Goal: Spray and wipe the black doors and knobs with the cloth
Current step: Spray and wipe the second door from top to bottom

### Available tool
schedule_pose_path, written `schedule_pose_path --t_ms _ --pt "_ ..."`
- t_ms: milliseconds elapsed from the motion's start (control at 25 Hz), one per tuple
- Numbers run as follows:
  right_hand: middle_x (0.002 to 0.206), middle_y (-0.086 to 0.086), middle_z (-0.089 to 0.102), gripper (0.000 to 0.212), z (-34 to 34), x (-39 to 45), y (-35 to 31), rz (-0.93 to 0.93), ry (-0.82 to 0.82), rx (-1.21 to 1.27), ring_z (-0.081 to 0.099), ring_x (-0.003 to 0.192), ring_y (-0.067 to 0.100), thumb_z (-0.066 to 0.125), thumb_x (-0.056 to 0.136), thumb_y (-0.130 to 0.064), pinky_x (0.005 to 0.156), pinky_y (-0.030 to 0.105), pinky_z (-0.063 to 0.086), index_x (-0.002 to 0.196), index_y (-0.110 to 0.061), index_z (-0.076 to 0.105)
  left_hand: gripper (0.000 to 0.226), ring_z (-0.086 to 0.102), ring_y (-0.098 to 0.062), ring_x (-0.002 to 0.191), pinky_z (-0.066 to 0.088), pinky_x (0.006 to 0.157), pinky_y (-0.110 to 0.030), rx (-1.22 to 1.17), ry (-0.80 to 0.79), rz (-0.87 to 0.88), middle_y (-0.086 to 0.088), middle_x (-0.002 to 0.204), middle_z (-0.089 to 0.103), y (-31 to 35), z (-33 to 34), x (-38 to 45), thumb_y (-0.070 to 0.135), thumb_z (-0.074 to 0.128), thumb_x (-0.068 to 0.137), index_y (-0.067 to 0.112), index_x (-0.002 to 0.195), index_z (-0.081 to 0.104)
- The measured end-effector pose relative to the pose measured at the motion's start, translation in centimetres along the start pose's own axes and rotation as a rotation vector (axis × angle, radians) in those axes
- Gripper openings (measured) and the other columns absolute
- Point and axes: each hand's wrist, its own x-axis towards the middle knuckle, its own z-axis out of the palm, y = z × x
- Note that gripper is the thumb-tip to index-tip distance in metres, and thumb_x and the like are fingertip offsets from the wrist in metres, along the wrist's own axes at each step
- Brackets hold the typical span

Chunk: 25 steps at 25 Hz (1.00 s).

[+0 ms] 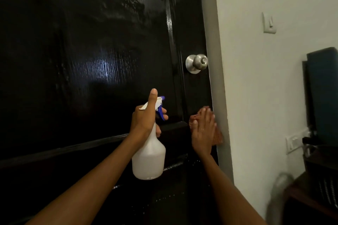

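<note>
While the left hand (144,118) grips the spray bottle (149,155) by its neck, thumb raised, the right hand (203,131) presses the cloth (218,136) flat-fingered against the black door (91,60) near its edge; the knob (197,63) sits above, unwiped; the cloth could smear onto the wall (265,87) if it overruns.

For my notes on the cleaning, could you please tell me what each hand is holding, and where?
The left hand grips the spray bottle at its neck. The right hand presses the cloth flat against the door.
</note>
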Motion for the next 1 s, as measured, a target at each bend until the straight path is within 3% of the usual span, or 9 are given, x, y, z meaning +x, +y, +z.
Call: schedule_pose_path --t_ms 80,360,440,560,600,640,800,880,1000 --pt "0.172 -0.006 -0.012 0.066 0.7 -2.5 1.4 0.264 0.046 0.074 -0.01 0.16 0.019 0.01 0.105 -0.057 0.129 0.043 -0.007 0.162 -0.031 -0.011 0.078 0.055 -0.024 0.039 0.046 0.041 -0.028 -0.016 0.005 -0.043 -0.012 0.076 0.075 -1.7 0.2 -1.3 0.072 0.034 0.094 0.004 0.086 0.071" --pt "0.173 0.001 -0.013 0.063 2.2 -7.9 0.0 0.726 0.027 0.174 -0.01 0.159 0.031 0.014 0.111 -0.049 0.128 0.05 -0.006 0.163 -0.026 -0.012 0.078 0.055 -0.022 0.041 0.046 0.042 -0.029 -0.039 0.035 -0.259 -0.013 0.08 0.075 -9.2 -0.3 -7.2 0.075 0.036 0.089 0.005 0.087 0.071" --pt "0.172 0.0 -0.017 0.065 2.1 -6.6 -3.2 0.473 -0.022 0.092 -0.015 0.158 0.03 0.013 0.109 -0.051 0.127 0.048 -0.012 0.163 -0.027 -0.012 0.076 0.054 -0.022 0.04 0.046 0.041 -0.029 -0.044 0.052 -0.258 -0.012 0.08 0.075 -10.2 -1.2 -7.6 0.073 0.037 0.091 0.005 0.086 0.071" --pt "0.172 -0.005 -0.019 0.063 2.2 -4.4 -6.3 -0.173 -0.13 -0.035 -0.019 0.158 0.024 0.014 0.109 -0.05 0.126 0.042 -0.017 0.165 -0.028 -0.004 0.076 0.055 -0.021 0.04 0.046 0.04 -0.028 -0.025 0.064 -0.226 -0.012 0.079 0.075 -10.8 -1.9 -7.8 0.073 0.037 0.089 0.006 0.086 0.072" --pt "0.172 -0.006 -0.018 0.063 2.3 -4.3 -6.3 -0.277 -0.142 -0.055 -0.018 0.159 0.021 0.016 0.109 -0.05 0.127 0.042 -0.015 0.166 -0.029 -0.003 0.075 0.055 -0.021 0.039 0.046 0.039 -0.028 -0.029 0.067 -0.219 -0.012 0.079 0.075 -10.8 -2.0 -7.8 0.073 0.037 0.089 0.006 0.086 0.071" --pt "0.172 -0.008 -0.018 0.063 2.4 -4.1 -5.9 -0.273 -0.135 -0.051 -0.018 0.158 0.019 0.017 0.11 -0.05 0.127 0.043 -0.013 0.165 -0.029 -0.003 0.076 0.055 -0.022 0.039 0.045 0.039 -0.027 -0.039 0.072 -0.218 -0.012 0.078 0.075 -10.6 -2.1 -7.6 0.073 0.038 0.089 0.005 0.086 0.071" --pt "0.172 -0.005 -0.019 0.066 1.9 -0.6 -6.7 0.167 0.007 0.006 -0.019 0.158 0.023 0.01 0.107 -0.054 0.128 0.055 -0.004 0.164 -0.028 -0.011 0.077 0.054 -0.025 0.041 0.045 0.04 -0.027 -0.067 0.054 -0.203 -0.011 0.075 0.075 -8.8 -2.4 -6.2 0.073 0.038 0.088 0.004 0.084 0.072" --pt "0.172 -0.004 -0.018 0.066 0.7 3.2 -8.3 0.08 -0.021 -0.001 -0.02 0.157 0.024 0.009 0.107 -0.054 0.127 0.053 -0.008 0.165 -0.028 -0.01 0.076 0.053 -0.025 0.04 0.045 0.04 -0.027 -0.07 0.042 -0.175 -0.01 0.075 0.075 -7.8 -2.4 -5.5 0.072 0.038 0.09 0.005 0.084 0.072" --pt "0.171 -0.009 -0.018 0.062 -0.8 6.9 -9.7 -0.274 -0.103 -0.098 -0.021 0.158 0.018 0.006 0.107 -0.055 0.127 0.042 -0.016 0.164 -0.033 -0.007 0.076 0.052 -0.022 0.038 0.044 0.039 -0.026 -0.076 0.036 -0.159 -0.01 0.077 0.075 -6.8 -2.0 -4.6 0.072 0.038 0.091 0.005 0.086 0.072"
